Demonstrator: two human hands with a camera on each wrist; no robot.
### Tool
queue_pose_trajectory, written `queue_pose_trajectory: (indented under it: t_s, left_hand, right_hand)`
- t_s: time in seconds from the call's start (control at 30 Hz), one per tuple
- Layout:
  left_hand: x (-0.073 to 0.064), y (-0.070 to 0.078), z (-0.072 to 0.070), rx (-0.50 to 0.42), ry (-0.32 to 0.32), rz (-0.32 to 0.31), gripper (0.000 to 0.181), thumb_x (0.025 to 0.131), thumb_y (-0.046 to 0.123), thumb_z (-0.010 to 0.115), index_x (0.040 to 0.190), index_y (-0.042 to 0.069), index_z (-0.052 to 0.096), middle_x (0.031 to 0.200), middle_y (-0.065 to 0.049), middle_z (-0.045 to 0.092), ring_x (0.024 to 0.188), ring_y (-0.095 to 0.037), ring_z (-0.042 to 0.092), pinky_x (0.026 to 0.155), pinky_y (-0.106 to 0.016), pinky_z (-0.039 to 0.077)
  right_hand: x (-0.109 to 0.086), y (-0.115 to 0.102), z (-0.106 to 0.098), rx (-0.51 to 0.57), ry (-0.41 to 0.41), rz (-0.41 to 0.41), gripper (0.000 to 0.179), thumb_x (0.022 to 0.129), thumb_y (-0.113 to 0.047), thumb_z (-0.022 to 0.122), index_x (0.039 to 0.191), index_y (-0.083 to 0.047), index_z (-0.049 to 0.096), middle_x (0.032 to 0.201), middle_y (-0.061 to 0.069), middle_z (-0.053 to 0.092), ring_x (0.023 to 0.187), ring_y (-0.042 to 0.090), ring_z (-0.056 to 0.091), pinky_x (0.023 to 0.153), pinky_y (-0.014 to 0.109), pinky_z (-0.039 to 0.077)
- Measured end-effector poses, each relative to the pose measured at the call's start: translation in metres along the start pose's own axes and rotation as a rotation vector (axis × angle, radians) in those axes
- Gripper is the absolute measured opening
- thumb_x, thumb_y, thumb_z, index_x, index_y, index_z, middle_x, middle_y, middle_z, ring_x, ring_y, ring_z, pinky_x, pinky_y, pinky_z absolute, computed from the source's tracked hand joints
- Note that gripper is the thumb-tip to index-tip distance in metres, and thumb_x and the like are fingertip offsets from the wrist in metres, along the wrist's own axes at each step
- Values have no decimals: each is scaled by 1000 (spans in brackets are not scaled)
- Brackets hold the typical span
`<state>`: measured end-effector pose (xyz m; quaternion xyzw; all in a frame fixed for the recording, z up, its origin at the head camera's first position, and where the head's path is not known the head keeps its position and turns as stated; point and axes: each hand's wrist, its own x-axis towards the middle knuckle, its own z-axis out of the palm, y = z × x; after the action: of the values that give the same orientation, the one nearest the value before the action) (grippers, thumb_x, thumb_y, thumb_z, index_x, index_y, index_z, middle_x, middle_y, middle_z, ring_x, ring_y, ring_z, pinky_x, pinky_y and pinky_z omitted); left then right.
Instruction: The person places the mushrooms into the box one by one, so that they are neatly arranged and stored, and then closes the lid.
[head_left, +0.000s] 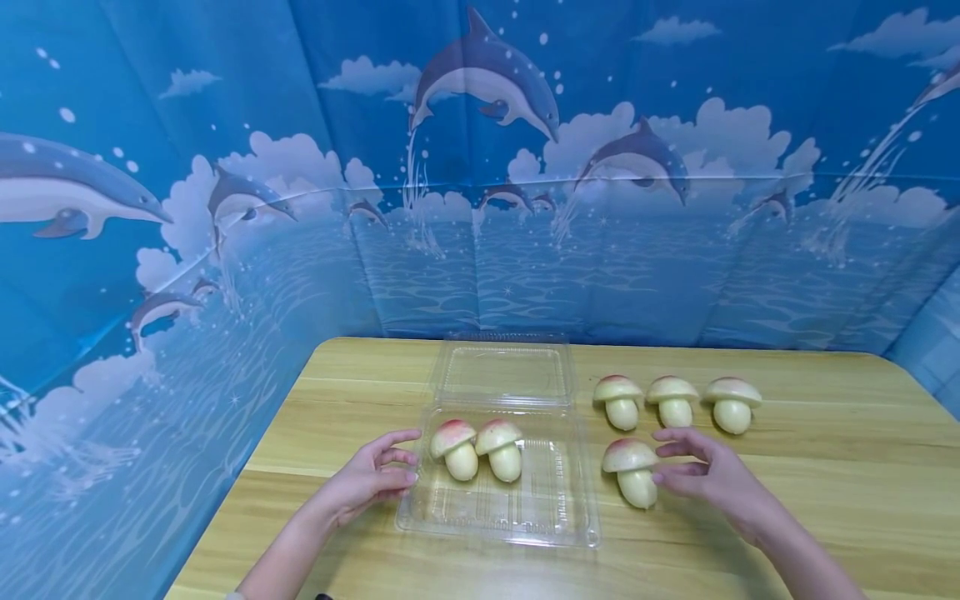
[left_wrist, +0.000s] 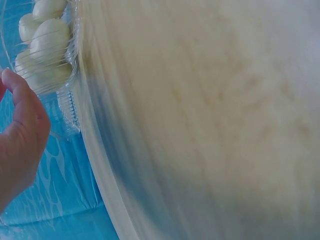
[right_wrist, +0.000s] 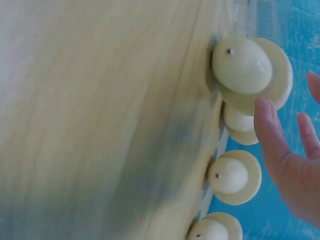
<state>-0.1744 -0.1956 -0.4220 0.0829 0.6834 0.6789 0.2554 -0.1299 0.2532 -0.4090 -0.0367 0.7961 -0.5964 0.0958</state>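
Observation:
A clear plastic clamshell box (head_left: 540, 500) lies with its lid (head_left: 506, 372) folded back on the table. Two toy mushrooms (head_left: 455, 450), with pale stems and pink-tinged caps, lie side by side in the left part of its base. My left hand (head_left: 367, 473) is at the box's left edge, fingers loosely bent; whether it touches the rim, I cannot tell. Right of the box lies a single mushroom (head_left: 632, 471). My right hand (head_left: 708, 475) is beside it, thumb and fingers spread, thumb tip close to the stem. In the right wrist view a fingertip overlaps the cap of that mushroom (right_wrist: 242, 65).
Behind the single mushroom, three more mushrooms (head_left: 672, 402) form a row on the wooden table (head_left: 840, 467). A blue curtain (head_left: 622, 275) printed with dolphins hangs along the table's back and left side.

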Motion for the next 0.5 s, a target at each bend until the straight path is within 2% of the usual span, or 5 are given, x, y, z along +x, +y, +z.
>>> queue_pose_trajectory:
  t_s: [0.2, 0.5]
  left_hand:
    - [0, -1, 0, -2, -1, 0, 69, 84, -1, 63, 142, -2, 26, 105, -10, 50, 75, -10, 55, 68, -23, 51]
    - [-1, -1, 0, -4, -7, 4, 70, 84, 1, 64, 143, -2, 26, 106, -11, 50, 76, -11, 55, 68, -22, 51]
  right_hand:
    - [1, 9, 0, 23, -4, 44, 62, 83, -10, 69, 132, 8, 36, 126, 29, 43, 101, 32, 57, 75, 37, 54]
    - [5, 16, 6, 42, -17, 58, 69, 80, -8, 70, 136, 6, 32, 129, 33, 32, 103, 34, 55, 74, 38, 54]
